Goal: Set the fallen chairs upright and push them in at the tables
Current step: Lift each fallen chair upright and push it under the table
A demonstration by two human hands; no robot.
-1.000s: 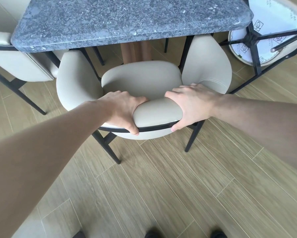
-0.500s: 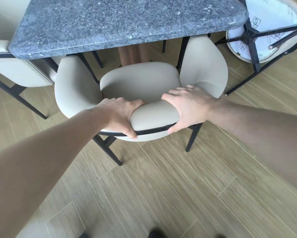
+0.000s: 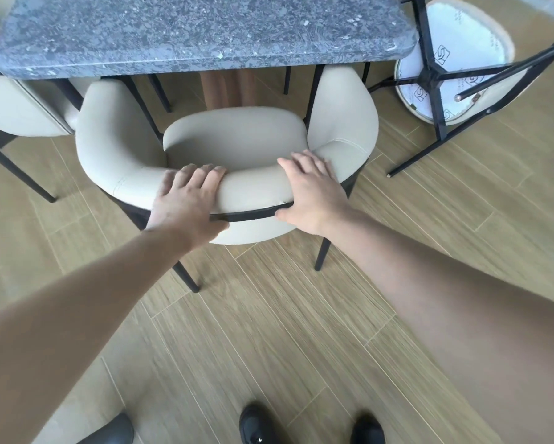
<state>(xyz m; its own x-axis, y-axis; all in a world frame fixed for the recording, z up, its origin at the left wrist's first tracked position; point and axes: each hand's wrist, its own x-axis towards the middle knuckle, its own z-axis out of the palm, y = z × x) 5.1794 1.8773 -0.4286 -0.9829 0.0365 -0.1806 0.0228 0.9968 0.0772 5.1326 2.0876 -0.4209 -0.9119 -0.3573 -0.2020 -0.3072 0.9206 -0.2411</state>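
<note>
The bench [image 3: 202,30] sits straight ahead, and the upright chair [image 3: 237,139] is partly tucked under it. Left hand [image 3: 186,200] and right hand [image 3: 311,190] both rest on its backrest, fingers fairly straight and loose. The fallen chair [image 3: 455,59] lies off right, nearer the right hand.

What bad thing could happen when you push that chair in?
The chair is already partly under the table, so its arms might bump the stone edge. The left hand and right hand rest on the backrest. A fallen chair lies close by; its legs could trip someone.
</note>
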